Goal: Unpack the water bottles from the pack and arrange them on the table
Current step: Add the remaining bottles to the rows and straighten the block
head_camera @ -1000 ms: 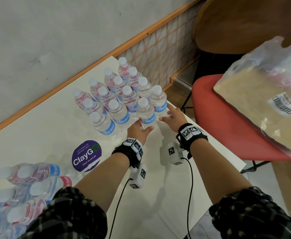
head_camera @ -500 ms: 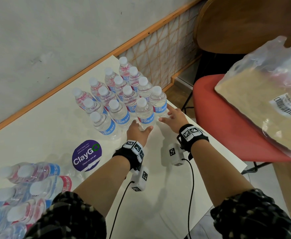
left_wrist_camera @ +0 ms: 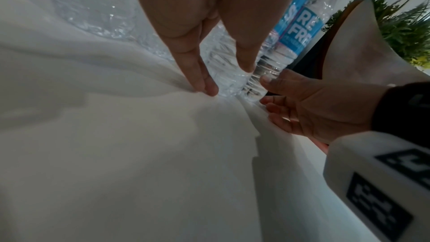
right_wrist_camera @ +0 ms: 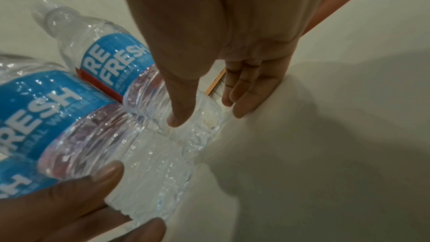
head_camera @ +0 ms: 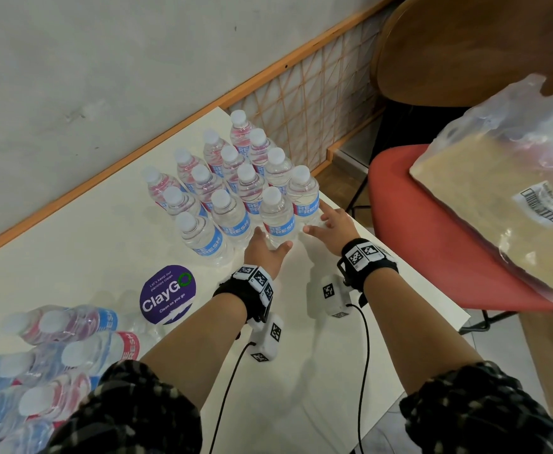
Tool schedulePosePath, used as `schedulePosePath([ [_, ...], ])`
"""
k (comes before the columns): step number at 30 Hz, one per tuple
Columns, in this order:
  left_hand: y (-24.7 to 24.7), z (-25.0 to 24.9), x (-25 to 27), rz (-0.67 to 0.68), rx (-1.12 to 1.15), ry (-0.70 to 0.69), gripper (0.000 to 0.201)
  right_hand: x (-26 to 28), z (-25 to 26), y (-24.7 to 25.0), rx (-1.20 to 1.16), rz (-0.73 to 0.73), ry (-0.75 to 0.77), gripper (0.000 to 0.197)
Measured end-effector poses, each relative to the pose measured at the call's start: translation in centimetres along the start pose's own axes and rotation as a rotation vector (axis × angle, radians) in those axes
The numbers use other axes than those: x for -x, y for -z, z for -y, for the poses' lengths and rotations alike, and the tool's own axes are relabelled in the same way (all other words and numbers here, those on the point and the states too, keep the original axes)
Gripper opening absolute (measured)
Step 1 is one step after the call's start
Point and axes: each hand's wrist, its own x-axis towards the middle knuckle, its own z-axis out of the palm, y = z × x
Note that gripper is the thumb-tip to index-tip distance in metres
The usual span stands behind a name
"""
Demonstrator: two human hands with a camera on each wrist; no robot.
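Note:
Several clear bottles with blue labels (head_camera: 232,185) stand upright in rows at the far right of the white table (head_camera: 71,250). My left hand (head_camera: 270,240) straddles the base of the front bottle (head_camera: 276,217), thumb and straight fingers (left_wrist_camera: 204,84) touching either side. My right hand (head_camera: 316,221) straddles the base of the rightmost bottle (head_camera: 304,194): its thumb rests on the bottle (right_wrist_camera: 130,74), and its straight fingers (right_wrist_camera: 239,102) lie on the table beyond. The torn pack (head_camera: 39,371), with several bottles lying in it, sits at the near left.
A purple round sticker (head_camera: 168,293) lies on the table near my left wrist. The table's right edge runs just past my right hand. Beyond it stands a red chair (head_camera: 432,257) carrying a plastic-wrapped package (head_camera: 498,198). A wall borders the table's far side.
Both hands have stayed at the bottles' bases, and the right hand's fingers have spread a little. The bottles have not moved.

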Motion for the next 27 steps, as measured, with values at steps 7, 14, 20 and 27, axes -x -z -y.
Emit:
schedulePosePath([
  [7,2.2,0.3,2.3,0.216,-0.158,0.000,0.057,3.4,0.0,-0.2,-0.372,-0.071,-0.155,0.081],
  [14,8.8,0.9,8.8,0.385,-0.361,-0.127,0.043,12.0,2.1,-2.8,-0.704,-0.045,-0.300,0.063],
  [20,18.5,4.4,15.4,0.380,-0.542,-0.283,0.041,19.7,7.3,-8.9,-0.911,0.114,-0.338,0.040],
  [27,27.6,11.0,20.1,0.173,-0.511,-0.333,0.031,27.0,14.1,-19.6,-1.123,0.359,-0.546,0.021],
])
